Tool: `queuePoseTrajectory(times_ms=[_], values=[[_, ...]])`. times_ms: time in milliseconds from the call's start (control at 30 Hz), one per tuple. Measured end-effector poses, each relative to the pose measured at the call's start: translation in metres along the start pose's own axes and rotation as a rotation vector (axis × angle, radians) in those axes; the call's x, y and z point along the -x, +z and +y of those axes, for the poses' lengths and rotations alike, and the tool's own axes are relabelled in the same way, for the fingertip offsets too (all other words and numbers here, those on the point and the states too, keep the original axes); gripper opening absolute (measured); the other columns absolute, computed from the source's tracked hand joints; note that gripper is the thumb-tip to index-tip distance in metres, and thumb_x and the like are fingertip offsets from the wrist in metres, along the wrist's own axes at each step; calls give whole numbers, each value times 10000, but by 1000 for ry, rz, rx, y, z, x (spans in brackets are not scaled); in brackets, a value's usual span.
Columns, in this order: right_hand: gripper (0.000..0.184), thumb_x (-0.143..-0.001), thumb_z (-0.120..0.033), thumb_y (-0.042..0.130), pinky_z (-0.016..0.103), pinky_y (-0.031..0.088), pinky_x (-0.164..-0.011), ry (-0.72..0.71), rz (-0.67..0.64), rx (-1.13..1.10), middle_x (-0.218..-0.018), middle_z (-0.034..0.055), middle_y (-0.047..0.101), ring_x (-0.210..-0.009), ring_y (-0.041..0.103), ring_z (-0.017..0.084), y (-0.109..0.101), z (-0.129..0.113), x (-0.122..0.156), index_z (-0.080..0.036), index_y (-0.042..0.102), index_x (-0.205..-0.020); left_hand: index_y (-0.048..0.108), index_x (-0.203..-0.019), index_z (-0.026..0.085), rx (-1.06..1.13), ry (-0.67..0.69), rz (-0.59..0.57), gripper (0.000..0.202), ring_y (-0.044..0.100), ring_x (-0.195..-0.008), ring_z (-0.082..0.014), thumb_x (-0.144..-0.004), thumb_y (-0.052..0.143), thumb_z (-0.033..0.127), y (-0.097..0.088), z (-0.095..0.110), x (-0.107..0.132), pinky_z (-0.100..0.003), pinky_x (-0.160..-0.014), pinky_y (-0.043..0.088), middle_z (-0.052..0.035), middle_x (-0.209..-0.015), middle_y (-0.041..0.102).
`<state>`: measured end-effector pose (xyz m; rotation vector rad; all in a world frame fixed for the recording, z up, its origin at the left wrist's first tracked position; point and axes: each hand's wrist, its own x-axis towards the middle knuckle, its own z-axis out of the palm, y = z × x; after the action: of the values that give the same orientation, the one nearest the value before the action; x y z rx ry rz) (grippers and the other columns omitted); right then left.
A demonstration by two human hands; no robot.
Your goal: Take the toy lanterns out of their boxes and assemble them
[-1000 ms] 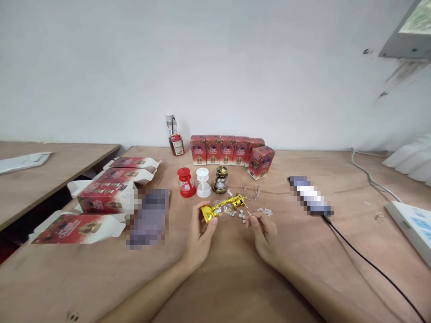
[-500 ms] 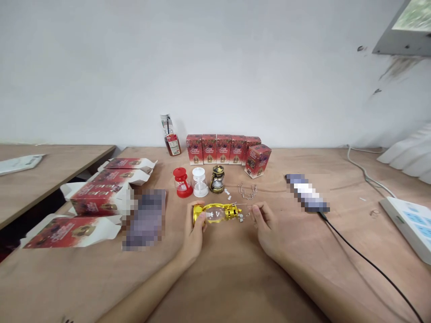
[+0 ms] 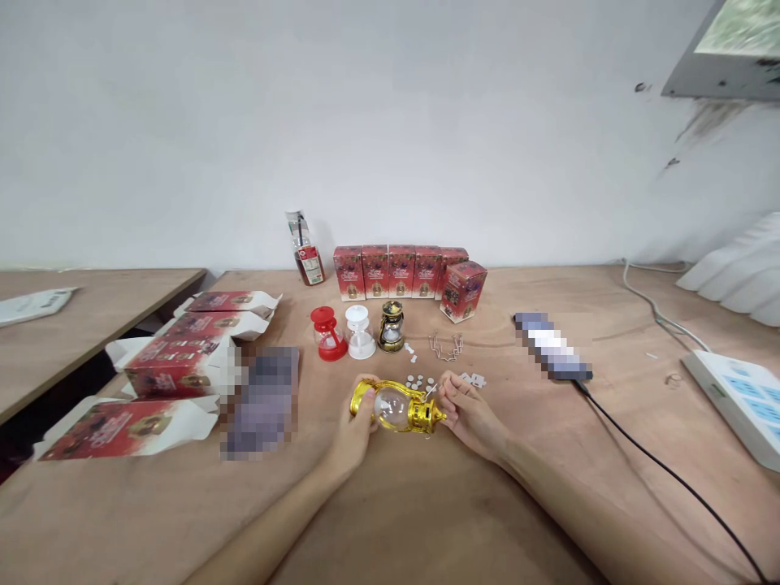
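Observation:
My left hand (image 3: 359, 414) is closed around the base of a small gold lantern (image 3: 395, 406), held on its side with its top pointing right. At the lantern's top end, my right hand (image 3: 466, 406) pinches a thin wire handle (image 3: 431, 392), whose far part meets the gold frame; whether it is hooked in I cannot tell. Behind the lantern lie several small white discs (image 3: 419, 382) and some white scraps (image 3: 474, 379). Farther back stand a red lantern (image 3: 329, 333), a white lantern (image 3: 361, 331) and a bronze-coloured lantern (image 3: 392, 327). Bent wire handles (image 3: 447, 348) lie to their right.
Several red printed boxes (image 3: 388, 272) stand in a row by the wall, near a bottle (image 3: 308, 256). Opened boxes (image 3: 174, 357) and a blurred flat object (image 3: 262, 402) lie left. To the right are a phone (image 3: 552, 345) with a black cable (image 3: 661, 479) and a power strip (image 3: 737, 398).
The lantern has tilted, its top end now lower and nearer me. My right hand has come left with the wire, up against the lantern's top. White discs behind it now show.

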<state>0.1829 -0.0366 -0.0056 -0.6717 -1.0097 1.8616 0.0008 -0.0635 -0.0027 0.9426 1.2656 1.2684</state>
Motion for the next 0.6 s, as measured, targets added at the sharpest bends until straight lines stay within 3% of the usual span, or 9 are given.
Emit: queuePoseTrajectory(times_ms=[100,200,367,500,600], values=[[388,-718,-506,702,194,201,-455,22,-49,7,-495,-91,283,-449,171,66,2,2,1,-198,472,-669,495,-841,203,27,-15,64,477,428,-513,-80,-604,656,584,1,0,-2,-154,-425,334,66,-610,466],[386,-734,-525,674,200,215,-445,-20,-21,45,-480,-94,273,-435,182,69,1,0,-1,-202,472,-673,482,-835,200,98,-3,51,473,369,-460,-57,-606,651,577,1,0,-4,-132,-386,263,77,-578,458],[350,-745,-531,643,223,304,-469,-371,367,174,-565,-59,414,-474,347,93,-26,-20,-13,-209,506,-719,517,-899,194,298,48,35,436,367,-452,-55,-629,643,512,-1,8,-3,-146,-386,278,64,-598,475],[323,-834,-505,544,265,377,-577,-605,657,728,-656,-7,546,-627,501,152,-55,-35,-17,-195,571,-744,576,-991,194,306,181,75,497,529,-673,-106,-566,748,385,-2,17,3,-195,-549,430,3,-819,579],[313,-881,-467,494,292,399,-656,-712,615,1175,-728,22,599,-700,533,175,-65,-35,-20,-196,609,-773,596,-1033,176,270,164,62,593,570,-880,-174,-506,794,363,-2,22,7,-252,-732,466,-45,-993,615]])
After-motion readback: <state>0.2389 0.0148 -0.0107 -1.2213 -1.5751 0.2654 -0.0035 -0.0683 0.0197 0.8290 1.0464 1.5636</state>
